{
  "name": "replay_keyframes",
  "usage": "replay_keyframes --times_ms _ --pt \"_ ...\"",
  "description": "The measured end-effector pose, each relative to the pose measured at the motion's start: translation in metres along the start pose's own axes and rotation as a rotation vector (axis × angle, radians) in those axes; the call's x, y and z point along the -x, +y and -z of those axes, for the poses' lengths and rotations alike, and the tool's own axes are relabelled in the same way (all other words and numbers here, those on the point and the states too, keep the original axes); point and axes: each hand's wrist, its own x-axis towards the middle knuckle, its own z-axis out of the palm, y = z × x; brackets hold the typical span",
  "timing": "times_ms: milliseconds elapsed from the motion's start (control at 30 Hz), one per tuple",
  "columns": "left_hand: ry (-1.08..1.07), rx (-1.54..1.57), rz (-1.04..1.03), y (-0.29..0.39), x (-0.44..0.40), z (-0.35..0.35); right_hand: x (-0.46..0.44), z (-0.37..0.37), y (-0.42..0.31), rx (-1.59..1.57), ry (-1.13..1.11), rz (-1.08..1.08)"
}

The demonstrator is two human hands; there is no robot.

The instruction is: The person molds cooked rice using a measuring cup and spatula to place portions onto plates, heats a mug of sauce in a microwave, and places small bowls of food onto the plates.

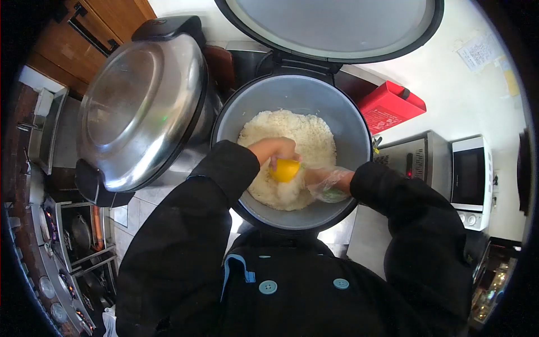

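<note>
My left hand (pixel 276 149) grips a small yellow cup (pixel 285 171) by its rim, tilted low over the cooked white rice (pixel 289 132). A clear plastic glove or bag covers my right hand (pixel 327 182), which reaches into the pot beside the cup. Plastic, blur and rice hide its fingertips, so I cannot tell whether it holds anything. Something green shows under the plastic near the wrist. The rice lies in a large round rice cooker (pixel 233 112) with grey inner walls. Its lid (pixel 337 25) stands raised behind it.
A second large steel cooker (pixel 143 112), lid down, stands close on the left. At the right are a red box (pixel 392 108) by the wall, a steel appliance (pixel 418 160) and a white microwave (pixel 470 180). Metal racks with pans (pixel 81 230) stand at the lower left.
</note>
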Motion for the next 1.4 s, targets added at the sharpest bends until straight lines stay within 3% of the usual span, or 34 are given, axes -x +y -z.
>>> replay_keyframes --times_ms 133,200,233,367,433,467,500,533,600,667,733,767,833,867,967,1000,1067,1100,1300,1333,1400 --pt "0.175 0.080 0.108 0.007 0.014 -0.010 -0.012 -0.028 0.003 0.055 -0.185 -0.009" --pt "0.247 0.100 0.094 0.010 0.028 -0.011 -0.016 -0.035 0.007 -1.059 -0.160 -0.181" --pt "0.321 0.125 0.079 0.012 0.037 -0.010 -0.012 -0.027 -0.003 -1.058 -0.155 -0.176" --pt "0.427 0.088 0.053 0.015 0.079 -0.011 0.025 0.030 -0.075 -0.895 0.295 -0.089" --pt "0.633 0.562 0.043 0.005 0.093 -0.013 0.053 0.057 -0.101 -0.849 0.407 -0.065" --pt "0.637 0.560 0.043 0.003 0.102 -0.016 0.068 0.070 -0.112 -0.295 0.447 0.003" --pt "0.642 0.812 -0.066 0.001 0.113 -0.019 0.078 0.079 -0.119 0.259 0.470 0.067" --pt "0.635 1.056 -0.179 0.000 0.125 -0.020 0.088 0.077 -0.123 0.258 0.481 0.064" --pt "0.585 1.116 -0.245 -0.007 0.149 -0.025 0.120 0.078 -0.133 0.105 0.750 -0.280" --pt "0.533 1.189 -0.312 -0.005 0.166 -0.031 0.159 0.116 -0.154 0.186 0.819 -0.564" --pt "0.483 1.393 -0.588 -0.001 0.181 -0.034 0.179 0.121 -0.146 0.119 1.057 -0.543" --pt "0.489 1.390 -0.592 0.001 0.184 -0.034 0.183 0.122 -0.151 0.122 1.062 -0.540" --pt "0.439 1.531 -0.662 0.006 0.187 -0.036 0.191 0.123 -0.171 -0.091 1.285 -0.518" --pt "0.436 1.528 -0.661 0.007 0.185 -0.038 0.189 0.119 -0.172 -0.093 1.288 -0.521" --pt "0.443 1.556 -0.723 0.013 0.180 -0.042 0.173 0.089 -0.160 -0.580 1.131 -0.043" --pt "0.468 1.565 -0.729 0.017 0.179 -0.044 0.171 0.088 -0.167 -0.579 1.136 -0.045" --pt "0.481 1.570 -0.733 0.017 0.179 -0.049 0.162 0.093 -0.187 -0.296 0.848 -0.314" --pt "0.514 1.459 -0.763 0.016 0.180 -0.052 0.160 0.094 -0.191 -0.297 0.851 -0.319" --pt "0.704 1.074 -0.764 0.026 0.195 -0.050 0.142 0.095 -0.199 -0.638 0.966 -0.223" --pt "0.750 1.006 -0.731 0.027 0.195 -0.051 0.140 0.096 -0.199 -0.967 0.872 -0.223" --pt "0.725 1.061 -0.659 0.019 0.189 -0.052 0.141 0.090 -0.193 -1.291 0.755 -0.218"
